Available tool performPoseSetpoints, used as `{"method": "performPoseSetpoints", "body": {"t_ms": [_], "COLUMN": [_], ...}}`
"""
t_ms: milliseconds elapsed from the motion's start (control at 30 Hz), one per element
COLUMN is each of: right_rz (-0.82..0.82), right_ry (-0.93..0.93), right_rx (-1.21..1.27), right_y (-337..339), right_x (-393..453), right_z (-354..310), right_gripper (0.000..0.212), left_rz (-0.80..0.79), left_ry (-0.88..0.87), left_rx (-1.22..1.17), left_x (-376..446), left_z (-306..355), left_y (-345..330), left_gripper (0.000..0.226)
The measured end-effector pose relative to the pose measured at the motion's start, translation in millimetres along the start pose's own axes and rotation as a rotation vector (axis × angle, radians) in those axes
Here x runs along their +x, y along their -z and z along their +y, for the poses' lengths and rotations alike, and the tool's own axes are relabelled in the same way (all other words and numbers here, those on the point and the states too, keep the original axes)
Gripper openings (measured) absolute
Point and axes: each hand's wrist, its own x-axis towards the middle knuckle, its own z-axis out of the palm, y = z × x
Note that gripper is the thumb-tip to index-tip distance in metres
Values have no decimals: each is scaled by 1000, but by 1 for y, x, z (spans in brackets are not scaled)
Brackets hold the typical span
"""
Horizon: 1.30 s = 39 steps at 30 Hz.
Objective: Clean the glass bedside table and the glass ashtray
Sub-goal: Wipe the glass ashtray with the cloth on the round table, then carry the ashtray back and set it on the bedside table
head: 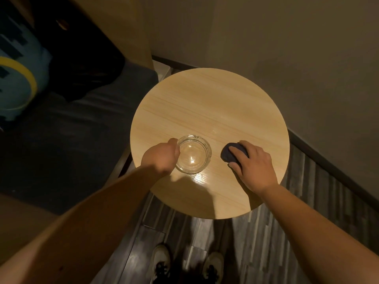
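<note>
A round table with a light wood-grain top stands in front of me. A clear glass ashtray sits on its near left part. My left hand grips the ashtray's left rim, thumb at the edge. To the right, my right hand lies on a dark blue cloth and presses it against the tabletop, fingers curled over it. A shiny patch shows on the top just below the ashtray.
A dark bed or sofa with a blue and yellow cushion lies to the left, close to the table. Walls close the corner behind and to the right. My shoes stand on the dark wood floor below the table's edge.
</note>
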Motion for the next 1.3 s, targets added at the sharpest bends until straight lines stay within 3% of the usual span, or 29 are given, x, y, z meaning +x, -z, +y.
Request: {"method": "performPoseSetpoints", "body": {"t_ms": [133,233,367,500,767,1067,1300], "right_rz": [3,38,-27,-8,-68,-40,-74], "right_ry": [-26,33,-20,-24,-47,-53,12], "right_rx": [-2,160,584,570,465,530,568], "right_y": [8,25,32,15,-11,-16,4], "right_x": [4,-3,-10,-1,10,17,24], "right_z": [-7,-31,-77,-94,-86,-89,-93], "right_gripper": [72,89,93,92,114,111,112], "left_rz": [-23,-35,-73,-135,-190,-150,-124], "left_ry": [-60,-110,-174,-238,-317,-326,-261], "left_rx": [-150,-265,-81,64,48,-69,-182], "left_x": [-8,-18,-23,-14,0,-1,-21], "left_z": [-5,-17,-32,-30,-19,-18,-12], "left_y": [3,10,19,24,15,12,32], "left_gripper": [44,47,99,125,117,109,114]}}
